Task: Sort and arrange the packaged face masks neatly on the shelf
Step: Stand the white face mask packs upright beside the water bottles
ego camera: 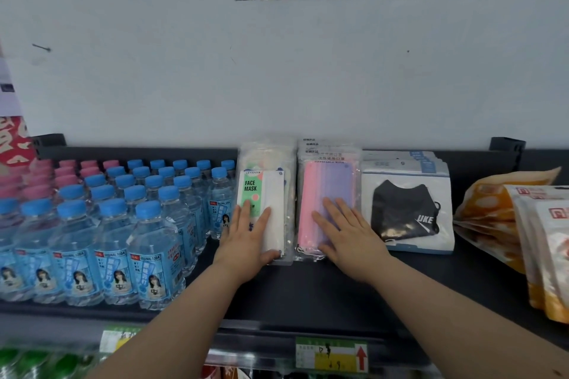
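Note:
Three stacks of packaged face masks lie side by side on the dark shelf (308,292). The left stack of white and green "FACE MASK" packs (263,184) has my left hand (249,240) lying flat on its near end, thumb along the front edge. On the middle stack of pink and purple mask packs (329,181) my right hand (345,231) rests with straight fingers. The right stack of black mask packs (406,209) is untouched.
Rows of blue-capped and pink-capped water bottles (123,224) fill the shelf to the left, close to the white stack. Orange snack bags (523,224) lie at the right. A white wall (277,71) backs the shelf. Price tags (331,354) hang on the shelf's front edge.

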